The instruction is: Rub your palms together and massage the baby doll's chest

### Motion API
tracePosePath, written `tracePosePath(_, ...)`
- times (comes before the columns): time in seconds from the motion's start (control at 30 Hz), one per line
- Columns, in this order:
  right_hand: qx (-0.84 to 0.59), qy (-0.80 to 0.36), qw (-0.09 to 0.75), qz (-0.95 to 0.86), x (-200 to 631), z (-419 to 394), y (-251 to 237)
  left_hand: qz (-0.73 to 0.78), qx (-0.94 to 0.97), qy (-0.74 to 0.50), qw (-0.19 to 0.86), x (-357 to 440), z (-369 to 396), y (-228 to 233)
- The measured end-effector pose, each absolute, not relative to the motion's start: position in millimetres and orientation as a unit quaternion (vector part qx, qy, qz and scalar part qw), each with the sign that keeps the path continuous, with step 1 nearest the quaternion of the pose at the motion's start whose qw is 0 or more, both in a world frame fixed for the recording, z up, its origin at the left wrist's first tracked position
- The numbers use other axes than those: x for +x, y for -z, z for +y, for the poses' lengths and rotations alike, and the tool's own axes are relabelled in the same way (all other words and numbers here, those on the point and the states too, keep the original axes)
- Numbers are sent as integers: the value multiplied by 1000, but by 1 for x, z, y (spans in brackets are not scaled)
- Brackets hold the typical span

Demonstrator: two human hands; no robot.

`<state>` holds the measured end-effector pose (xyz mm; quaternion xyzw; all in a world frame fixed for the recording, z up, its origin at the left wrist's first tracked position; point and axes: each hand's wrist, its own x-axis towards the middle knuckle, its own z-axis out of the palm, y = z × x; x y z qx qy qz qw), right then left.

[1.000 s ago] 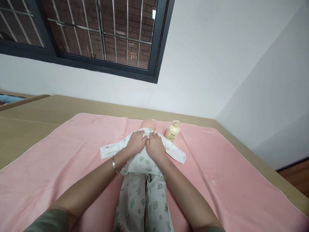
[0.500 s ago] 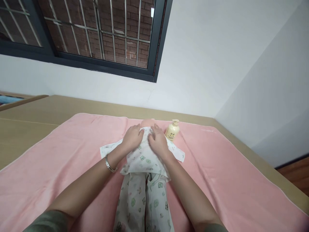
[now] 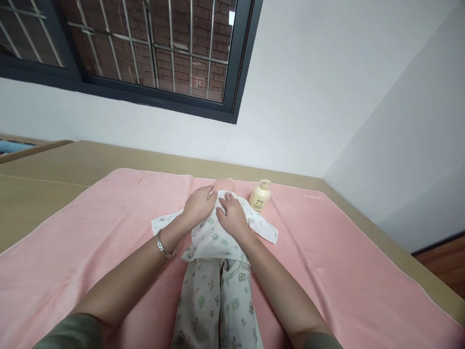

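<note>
A baby doll lies on its back, its smooth peach-coloured head [image 3: 224, 184] partly showing beyond my hands. It is dressed in a white top [image 3: 218, 242] printed with small green animals, and matching trousers [image 3: 234, 300]. The sleeves spread out to both sides. My left hand [image 3: 198, 206] rests at the doll's left-side shoulder in the view, fingers stretched towards the collar. Flat on the upper chest lies my right hand [image 3: 232, 215], its fingers apart on the cloth. Just right of the doll stands a pale yellow pump bottle [image 3: 259, 198].
Under the doll spreads a pink blanket [image 3: 345, 261] on a wooden surface [image 3: 119, 154]. A white wall [image 3: 290, 97] rises behind it, with a barred, dark-framed window [image 3: 152, 92] at upper left. A wooden edge [image 3: 39, 148] borders the far left.
My right hand has moved slightly left and down, from the shoulder onto the chest, its fingers more spread. My left hand has stayed nearly in place. The view has shifted slightly.
</note>
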<state>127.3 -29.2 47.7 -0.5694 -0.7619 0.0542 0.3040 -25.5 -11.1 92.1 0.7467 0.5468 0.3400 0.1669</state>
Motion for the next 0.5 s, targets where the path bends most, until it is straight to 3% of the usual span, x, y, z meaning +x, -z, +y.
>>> tracePosePath(0.17,-576,-41,383,-721,130,-32,-57,549,736,-350,184,-26,-13,-95)
tracePosePath(0.4,-593,-49,262,-760,124,-37,-56,536,714,-397,213,-26,-11,-90)
tracePosePath(0.5,-598,-30,338,-726,138,-37,-71,523,689,-429,262,-23,-13,-88)
